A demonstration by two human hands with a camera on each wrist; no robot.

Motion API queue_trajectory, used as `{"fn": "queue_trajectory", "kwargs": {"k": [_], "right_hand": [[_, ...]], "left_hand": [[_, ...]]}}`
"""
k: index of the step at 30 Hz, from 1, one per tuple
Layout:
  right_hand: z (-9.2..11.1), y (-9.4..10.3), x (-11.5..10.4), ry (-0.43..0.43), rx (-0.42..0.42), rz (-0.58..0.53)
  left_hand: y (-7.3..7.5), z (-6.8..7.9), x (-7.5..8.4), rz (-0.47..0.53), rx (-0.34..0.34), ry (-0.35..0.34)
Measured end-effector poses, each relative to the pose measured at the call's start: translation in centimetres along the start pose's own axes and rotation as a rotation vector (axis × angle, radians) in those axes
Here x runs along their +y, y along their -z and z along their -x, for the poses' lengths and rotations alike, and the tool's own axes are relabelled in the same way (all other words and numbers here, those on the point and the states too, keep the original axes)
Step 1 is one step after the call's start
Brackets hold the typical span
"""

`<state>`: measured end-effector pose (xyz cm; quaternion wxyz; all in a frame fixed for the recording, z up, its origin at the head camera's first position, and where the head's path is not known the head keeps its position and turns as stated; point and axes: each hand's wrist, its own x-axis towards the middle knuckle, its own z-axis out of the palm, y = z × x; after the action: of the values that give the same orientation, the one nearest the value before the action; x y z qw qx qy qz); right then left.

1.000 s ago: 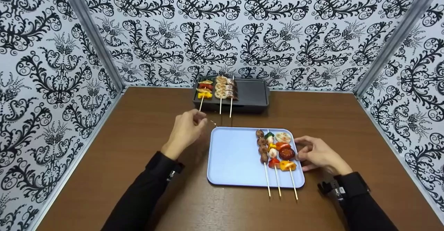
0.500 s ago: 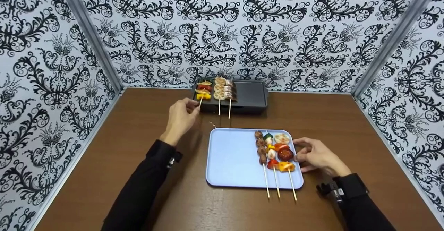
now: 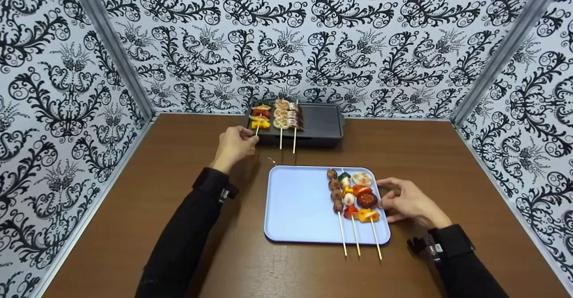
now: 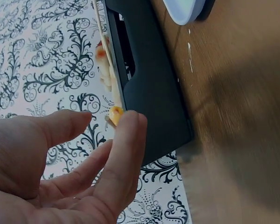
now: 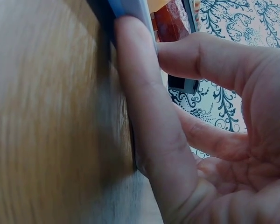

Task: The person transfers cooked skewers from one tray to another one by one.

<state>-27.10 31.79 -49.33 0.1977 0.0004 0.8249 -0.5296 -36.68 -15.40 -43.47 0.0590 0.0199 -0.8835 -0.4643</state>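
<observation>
My left hand (image 3: pixel 235 146) is at the front left corner of the dark grill (image 3: pixel 320 119), by the stick of a vegetable skewer (image 3: pixel 260 118) with yellow and red pieces. In the left wrist view, a gap shows between the thumb and fingers (image 4: pixel 126 154), and no stick is visible between them. On the right, my other hand (image 3: pixel 405 199) pinches the edge of a light blue tray (image 3: pixel 295 204), its thumb (image 5: pixel 177 58) on the rim. Along the tray's right half lie a meatball skewer (image 3: pixel 335 195), a mixed vegetable skewer (image 3: pixel 348 198) and a skewer with tomato (image 3: pixel 367 198).
Also on the grill are a skewer of pale round slices (image 3: pixel 281 114) and a dark meat skewer (image 3: pixel 295 117), their sticks overhanging the front. The wooden table (image 3: pixel 179 137) ends at patterned walls (image 3: pixel 286 43) at the back and sides.
My left hand has moved away from me to the grill's front left corner, beside the leftmost skewer's stick. The right hand keeps its hold on the tray's edge.
</observation>
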Motion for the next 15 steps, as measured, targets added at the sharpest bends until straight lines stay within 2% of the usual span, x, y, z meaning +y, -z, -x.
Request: {"fn": "queue_trajectory", "kwargs": {"k": [4, 15], "right_hand": [[0.1, -0.1, 0.0, -0.009, 0.003, -0.001], [-0.1, 0.0, 0.0, -0.022, 0.018, 0.022]], "left_hand": [[-0.1, -0.7, 0.0, 0.126, -0.044, 0.061], [0.0, -1.8, -0.2, 0.225, -0.097, 0.131]]}}
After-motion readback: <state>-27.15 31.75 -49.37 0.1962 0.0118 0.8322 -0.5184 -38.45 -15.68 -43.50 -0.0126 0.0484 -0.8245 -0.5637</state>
